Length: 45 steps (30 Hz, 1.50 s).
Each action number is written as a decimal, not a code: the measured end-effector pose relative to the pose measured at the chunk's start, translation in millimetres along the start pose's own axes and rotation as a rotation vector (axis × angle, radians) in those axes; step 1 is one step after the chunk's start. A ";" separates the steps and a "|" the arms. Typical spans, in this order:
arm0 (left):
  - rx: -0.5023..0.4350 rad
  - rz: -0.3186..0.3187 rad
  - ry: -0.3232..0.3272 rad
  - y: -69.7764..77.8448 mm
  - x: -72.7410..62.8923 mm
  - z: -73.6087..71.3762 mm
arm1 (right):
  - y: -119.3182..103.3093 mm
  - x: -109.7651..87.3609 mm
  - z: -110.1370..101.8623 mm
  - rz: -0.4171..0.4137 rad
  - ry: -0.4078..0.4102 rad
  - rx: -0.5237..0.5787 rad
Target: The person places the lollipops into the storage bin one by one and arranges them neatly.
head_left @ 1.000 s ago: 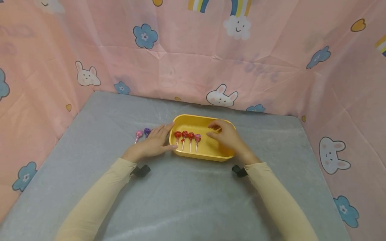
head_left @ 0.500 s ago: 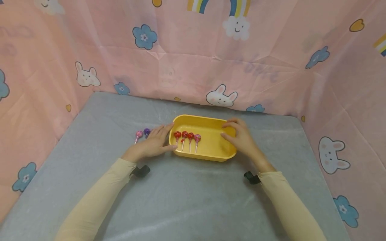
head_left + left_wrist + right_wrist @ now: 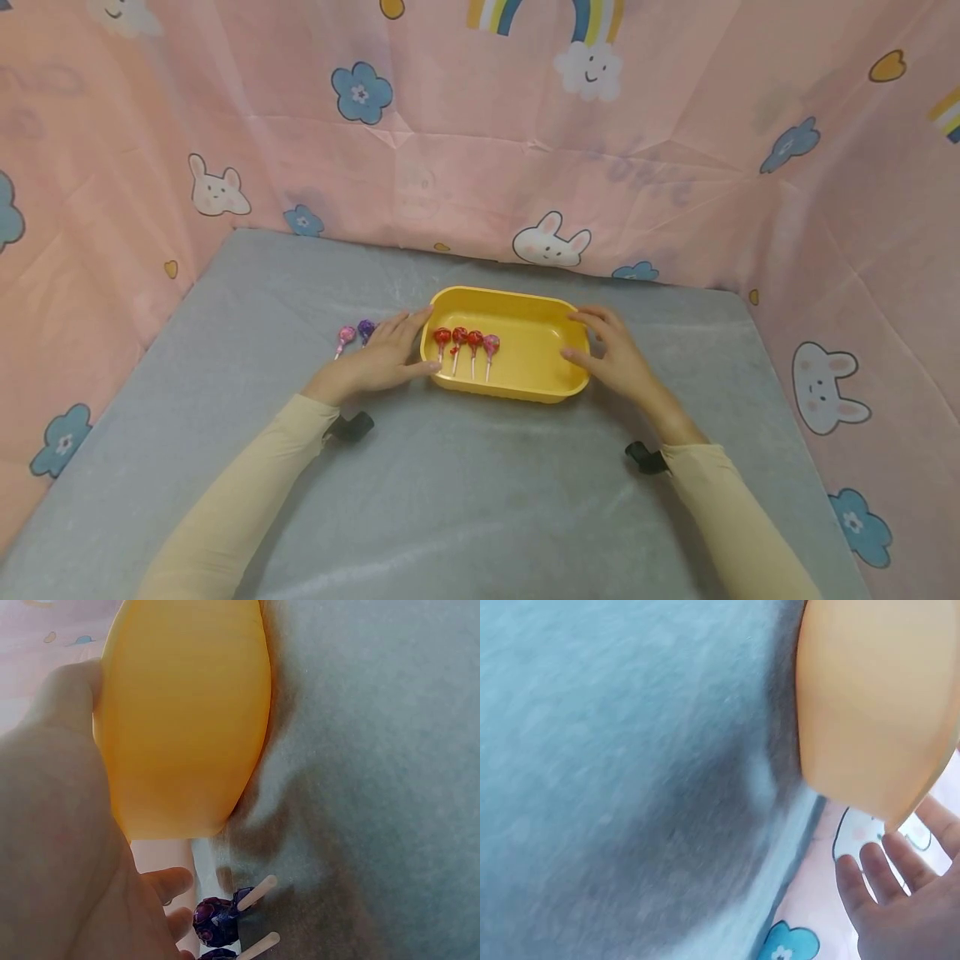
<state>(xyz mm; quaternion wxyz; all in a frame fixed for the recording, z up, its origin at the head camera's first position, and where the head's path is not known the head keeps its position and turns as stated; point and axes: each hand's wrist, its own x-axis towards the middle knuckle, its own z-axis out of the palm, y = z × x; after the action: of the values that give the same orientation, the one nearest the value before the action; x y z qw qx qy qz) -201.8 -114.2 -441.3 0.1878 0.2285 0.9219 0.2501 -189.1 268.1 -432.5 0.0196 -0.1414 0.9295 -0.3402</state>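
A yellow plastic basin [image 3: 534, 360] stands on the grey cloth between the two hands. Several wrapped lollipops [image 3: 460, 335], mostly red with a pink one at the right, lie side by side in its left half, sticks toward the person. Along the basin's left end rests the left hand [image 3: 378, 360], thumb at the near rim and fingers extended at the far corner. The right hand [image 3: 621, 358] is at the right end, its thumb tip over the rim and its fingers loosely spread; the right wrist view shows the fingers [image 3: 885, 874] by the outer wall.
On the cloth beyond the left hand lie a pink lollipop [image 3: 346, 335] and a purple lollipop [image 3: 367, 327]; the left wrist view shows dark purple lollipops [image 3: 216, 921] below the fingers. A pink printed curtain [image 3: 465, 167] encloses the table's back and sides.
The right hand has moved right, from above the basin's inside to its right rim, and its fingers have loosened. The left hand and the lollipops have stayed in place.
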 end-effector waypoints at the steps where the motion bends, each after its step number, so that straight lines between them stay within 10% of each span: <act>1: 0.001 0.000 0.001 -0.1 0.1 0.1 | 1.4 -1.4 -0.7 0.003 -0.011 0.008; 35: 0.029 0.023 0.018 0.4 -1.9 0.0 | 22.8 -24.1 1.8 0.149 -0.222 0.150; 45: -0.040 0.039 0.132 -7.4 -5.7 -16.9 | 26.2 -24.2 3.4 0.169 -0.231 0.140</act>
<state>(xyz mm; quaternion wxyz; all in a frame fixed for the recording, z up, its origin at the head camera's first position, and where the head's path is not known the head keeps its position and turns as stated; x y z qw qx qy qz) -207.2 -129.2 -430.4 0.1263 0.2260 0.9225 0.2864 -172.0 291.7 -453.3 0.1646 -0.0990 0.9036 -0.3830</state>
